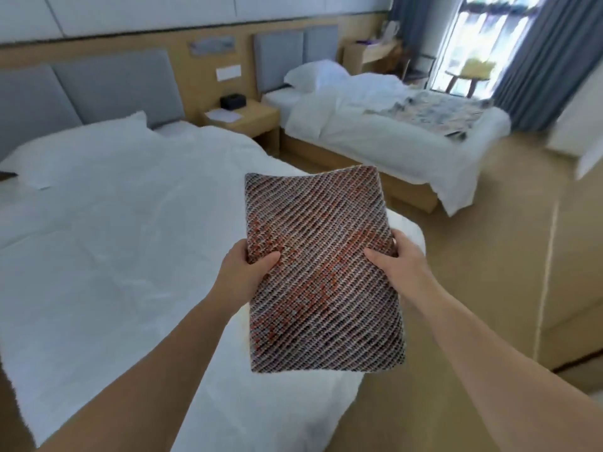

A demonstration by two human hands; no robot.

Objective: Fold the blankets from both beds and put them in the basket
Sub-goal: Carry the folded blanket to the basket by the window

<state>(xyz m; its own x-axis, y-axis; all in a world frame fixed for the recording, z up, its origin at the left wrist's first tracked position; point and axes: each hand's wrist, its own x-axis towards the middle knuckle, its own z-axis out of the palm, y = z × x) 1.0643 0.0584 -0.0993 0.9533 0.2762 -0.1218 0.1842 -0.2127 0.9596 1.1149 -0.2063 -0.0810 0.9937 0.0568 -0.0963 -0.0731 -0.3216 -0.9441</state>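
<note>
A folded knitted blanket (321, 269), grey-brown with orange flecks, is held flat in front of me above the corner of the near bed (114, 256). My left hand (243, 272) grips its left edge and my right hand (396, 261) grips its right edge, thumbs on top. A second, pale patterned blanket (437, 114) lies spread and rumpled on the far bed (375, 141). No basket is in view.
A wooden nightstand (243, 120) with a black box and paper stands between the beds. A small table and chair (470, 75) stand by the window with grey curtains (538, 53). Tan floor (473, 256) runs to the right, past white furniture (584, 125).
</note>
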